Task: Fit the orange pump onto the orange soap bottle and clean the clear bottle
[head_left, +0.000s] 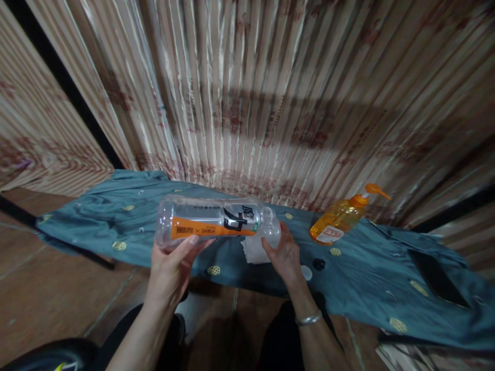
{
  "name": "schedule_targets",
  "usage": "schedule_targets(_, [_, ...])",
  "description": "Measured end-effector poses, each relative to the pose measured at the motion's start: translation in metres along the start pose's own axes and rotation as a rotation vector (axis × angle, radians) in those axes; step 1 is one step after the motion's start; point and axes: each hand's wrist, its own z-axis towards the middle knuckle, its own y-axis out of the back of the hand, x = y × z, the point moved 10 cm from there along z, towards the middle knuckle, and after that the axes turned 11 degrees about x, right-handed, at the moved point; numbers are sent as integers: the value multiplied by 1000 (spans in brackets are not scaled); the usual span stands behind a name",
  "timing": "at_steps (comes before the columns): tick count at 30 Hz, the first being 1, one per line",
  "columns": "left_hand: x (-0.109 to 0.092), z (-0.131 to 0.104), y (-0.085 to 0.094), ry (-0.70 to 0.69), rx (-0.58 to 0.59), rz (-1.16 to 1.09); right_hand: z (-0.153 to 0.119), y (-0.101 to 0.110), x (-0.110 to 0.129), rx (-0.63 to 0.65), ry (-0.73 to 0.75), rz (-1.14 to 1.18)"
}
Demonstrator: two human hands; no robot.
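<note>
A large clear plastic bottle [209,219] with an orange and black label is held sideways above the cloth-covered table. My left hand [174,265] supports its base end from below, the thumb on the label. Around a small clear cup-like piece [271,232] at the bottle's neck end, my right hand [284,255] has its fingers closed; whether the piece is joined to the bottle is hard to tell. A white tissue [255,251] lies beneath the neck. Right of my right hand are a pale round disc [307,273] and a small black cap [319,264].
An orange pump bottle [336,221] stands toward the back right of the blue-green cloth [135,232]. A dark phone [439,278] lies at the right. Behind hangs a striped curtain [247,103], with black poles at both sides.
</note>
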Motion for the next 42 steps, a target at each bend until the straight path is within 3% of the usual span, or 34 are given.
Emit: schedule_targets(42, [-5,5,-5,-40,46,-3,5,0,-2,34,-46,-48])
